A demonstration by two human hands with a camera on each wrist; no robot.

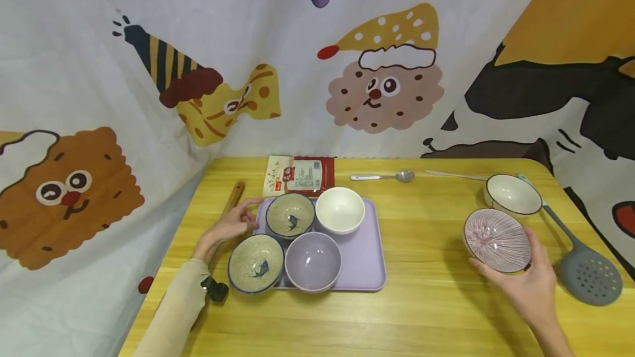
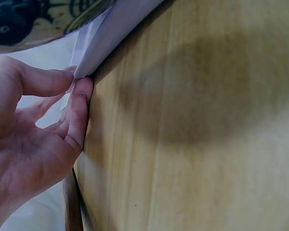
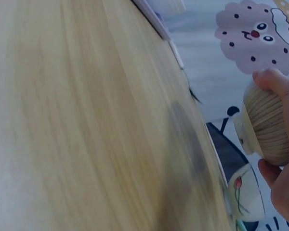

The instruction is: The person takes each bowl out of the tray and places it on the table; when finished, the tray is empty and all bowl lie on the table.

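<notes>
My right hand (image 1: 533,285) grips a bowl with fine purple streaks (image 1: 498,240), held above the table at the right; the right wrist view shows its ribbed outside (image 3: 267,122). At the left, my left hand (image 1: 232,225) pinches the edge of a lilac tray (image 1: 364,263) between thumb and fingers, plain in the left wrist view (image 2: 84,62). On or over the tray stand two speckled bowls with blue fish, one at the back (image 1: 290,215) and one overhanging the front left (image 1: 256,263), plus a white bowl (image 1: 340,210) and a plain lilac bowl (image 1: 313,262).
A dark-rimmed white bowl (image 1: 513,194) and a grey slotted turner (image 1: 590,274) lie at the right. Behind the tray are a food packet (image 1: 299,176), a spoon (image 1: 382,176) and a knife (image 1: 453,174). A wooden handle (image 1: 233,197) is beside my left hand.
</notes>
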